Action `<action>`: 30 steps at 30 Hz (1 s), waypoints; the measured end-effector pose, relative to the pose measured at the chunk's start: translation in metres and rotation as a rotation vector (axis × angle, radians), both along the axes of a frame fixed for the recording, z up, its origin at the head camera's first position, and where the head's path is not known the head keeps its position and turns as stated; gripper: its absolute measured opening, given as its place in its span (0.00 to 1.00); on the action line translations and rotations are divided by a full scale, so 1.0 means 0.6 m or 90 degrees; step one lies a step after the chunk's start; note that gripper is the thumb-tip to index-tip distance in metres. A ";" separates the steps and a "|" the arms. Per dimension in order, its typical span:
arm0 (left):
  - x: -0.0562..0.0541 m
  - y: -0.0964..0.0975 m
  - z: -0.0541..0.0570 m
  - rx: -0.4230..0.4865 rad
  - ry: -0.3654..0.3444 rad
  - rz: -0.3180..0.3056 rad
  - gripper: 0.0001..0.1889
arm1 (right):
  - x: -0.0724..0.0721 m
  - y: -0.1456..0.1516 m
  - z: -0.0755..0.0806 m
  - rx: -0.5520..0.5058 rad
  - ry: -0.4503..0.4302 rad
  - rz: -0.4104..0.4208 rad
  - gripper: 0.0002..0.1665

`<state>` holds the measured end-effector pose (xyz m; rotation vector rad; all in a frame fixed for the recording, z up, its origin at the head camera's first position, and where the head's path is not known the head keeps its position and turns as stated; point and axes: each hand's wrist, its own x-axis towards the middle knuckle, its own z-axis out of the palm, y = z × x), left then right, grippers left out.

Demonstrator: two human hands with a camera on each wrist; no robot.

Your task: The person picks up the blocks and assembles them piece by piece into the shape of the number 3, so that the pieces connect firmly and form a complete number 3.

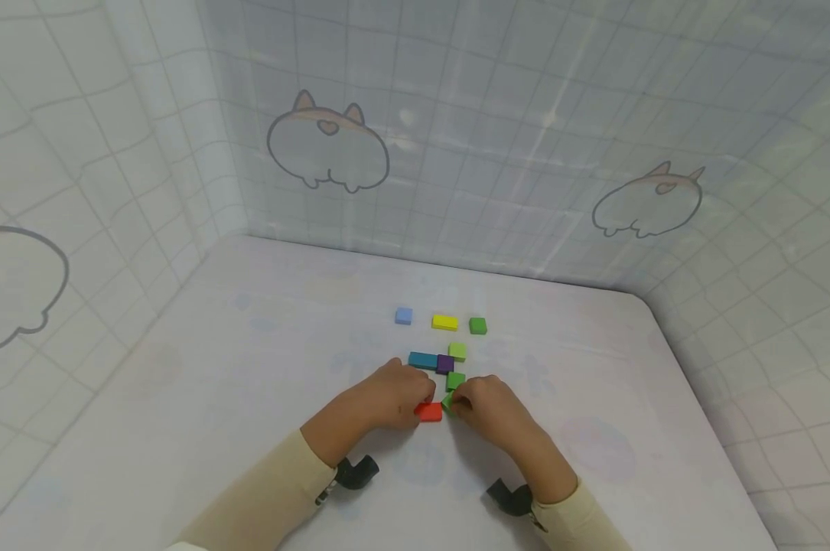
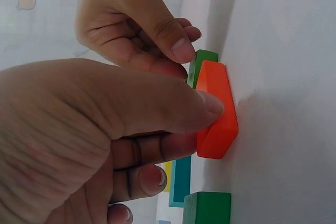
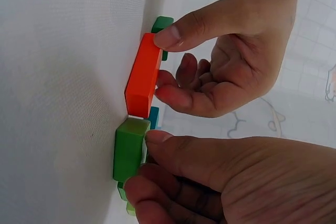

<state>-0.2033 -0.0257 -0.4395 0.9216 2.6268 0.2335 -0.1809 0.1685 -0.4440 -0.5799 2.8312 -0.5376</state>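
Observation:
My left hand (image 1: 395, 394) pinches a red-orange block (image 2: 220, 108) between thumb and index finger, close to the table. Beside it, my right hand (image 1: 492, 411) has thumb and curled fingers on a green block (image 3: 130, 149). The two blocks lie nearly end to end in the right wrist view. Just beyond the right fingertips is another green block (image 1: 456, 381). A purple block (image 1: 445, 364) sits against the end of a teal block (image 1: 423, 360), with a lime block (image 1: 457, 352) behind. One dark green block (image 2: 207, 208) near my left fingers is hidden in the head view.
Farther back, a light blue block (image 1: 404, 316), a yellow block (image 1: 445, 322) and a green block (image 1: 478, 326) stand in a spaced row. The pale table (image 1: 263, 306) meets grid-patterned curtains (image 1: 470, 138) at the back and sides.

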 end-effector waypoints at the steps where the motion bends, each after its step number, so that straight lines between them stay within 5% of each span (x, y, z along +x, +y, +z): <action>1: -0.001 0.000 -0.001 -0.001 0.001 -0.002 0.12 | 0.000 0.000 -0.001 0.001 0.002 0.001 0.07; 13: -0.002 -0.002 -0.001 -0.004 0.008 -0.027 0.06 | -0.002 0.001 -0.004 0.011 -0.008 -0.002 0.08; 30: -0.001 0.001 -0.001 0.006 0.003 -0.007 0.07 | 0.001 -0.001 -0.001 -0.003 -0.022 -0.022 0.06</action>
